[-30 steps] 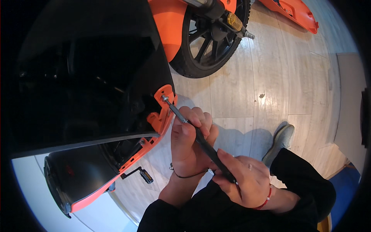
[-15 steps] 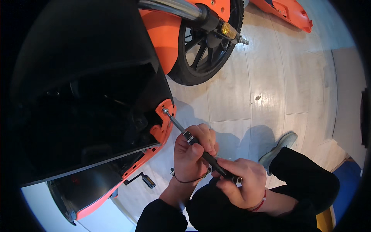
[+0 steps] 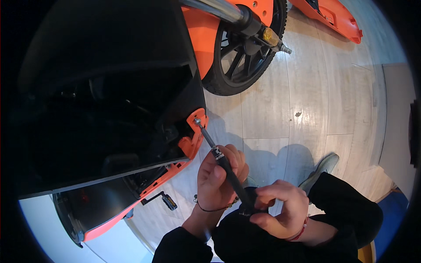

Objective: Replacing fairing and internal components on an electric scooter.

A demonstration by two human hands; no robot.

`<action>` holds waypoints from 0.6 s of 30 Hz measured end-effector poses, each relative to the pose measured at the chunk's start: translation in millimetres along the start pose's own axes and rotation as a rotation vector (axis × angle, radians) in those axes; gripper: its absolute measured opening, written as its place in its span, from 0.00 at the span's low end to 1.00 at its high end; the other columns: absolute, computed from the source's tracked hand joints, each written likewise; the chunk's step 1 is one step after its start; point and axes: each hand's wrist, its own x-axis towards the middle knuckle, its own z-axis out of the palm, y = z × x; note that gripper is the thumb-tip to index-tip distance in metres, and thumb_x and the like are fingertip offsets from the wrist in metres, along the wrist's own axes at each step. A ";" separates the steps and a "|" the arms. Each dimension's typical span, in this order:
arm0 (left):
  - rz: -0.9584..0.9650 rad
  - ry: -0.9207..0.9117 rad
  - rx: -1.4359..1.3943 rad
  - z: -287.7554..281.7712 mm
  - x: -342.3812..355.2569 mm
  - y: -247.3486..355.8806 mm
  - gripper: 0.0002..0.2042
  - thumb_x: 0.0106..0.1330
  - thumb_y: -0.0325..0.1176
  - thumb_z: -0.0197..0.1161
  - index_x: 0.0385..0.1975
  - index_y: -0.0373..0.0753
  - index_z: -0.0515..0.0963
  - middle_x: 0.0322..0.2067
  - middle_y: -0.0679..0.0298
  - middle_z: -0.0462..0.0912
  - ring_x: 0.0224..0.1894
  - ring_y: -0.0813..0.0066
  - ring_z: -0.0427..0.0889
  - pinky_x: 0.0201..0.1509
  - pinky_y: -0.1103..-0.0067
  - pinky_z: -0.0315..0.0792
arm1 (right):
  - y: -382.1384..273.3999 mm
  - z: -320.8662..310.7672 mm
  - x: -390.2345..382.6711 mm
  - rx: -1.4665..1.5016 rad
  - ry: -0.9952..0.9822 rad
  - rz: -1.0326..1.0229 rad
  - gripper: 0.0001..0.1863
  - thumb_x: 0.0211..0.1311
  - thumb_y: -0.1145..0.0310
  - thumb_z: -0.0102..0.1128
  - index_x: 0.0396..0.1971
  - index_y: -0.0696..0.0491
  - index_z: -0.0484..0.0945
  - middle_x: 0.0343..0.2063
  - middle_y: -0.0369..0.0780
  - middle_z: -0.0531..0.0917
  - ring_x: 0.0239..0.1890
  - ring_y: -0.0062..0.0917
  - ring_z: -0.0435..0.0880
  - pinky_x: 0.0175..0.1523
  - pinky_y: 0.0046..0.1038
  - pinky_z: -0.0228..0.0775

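Note:
A long dark screwdriver-like tool (image 3: 232, 175) with a metal shaft reaches diagonally up to a silver fastener (image 3: 197, 122) in the orange bracket (image 3: 198, 113), at the edge of the black body panel (image 3: 101, 118). My left hand (image 3: 217, 177) wraps round the tool's middle, its thumb along the handle. Just right of the handle's rear end, my right hand (image 3: 280, 208) has thumb and forefinger curved and apart; whether another finger touches the tool is unclear.
Above are a black spoked wheel (image 3: 237, 70), orange fender and chrome fork tube (image 3: 219, 9). A loose orange cover (image 3: 333, 19) lies at top right. A pedal (image 3: 169, 201) sits below the bracket; my shoe (image 3: 321, 164) rests on the wood-look floor (image 3: 307, 101).
My right hand has loosened its grip, thumb and forefinger now apart at the handle's end. My left hand stays on the tool, lower in the picture than a second ago.

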 end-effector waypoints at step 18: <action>0.040 0.098 0.213 6.0 2.0 -7.6 0.14 0.62 0.40 0.56 0.29 0.32 0.70 0.25 0.67 0.66 0.24 0.81 0.63 0.28 0.83 0.56 | -12.7 0.1 -10.3 0.281 -0.024 0.240 0.21 0.63 0.63 0.50 0.51 0.60 0.62 0.33 0.43 0.79 0.24 0.18 0.76 0.30 0.14 0.65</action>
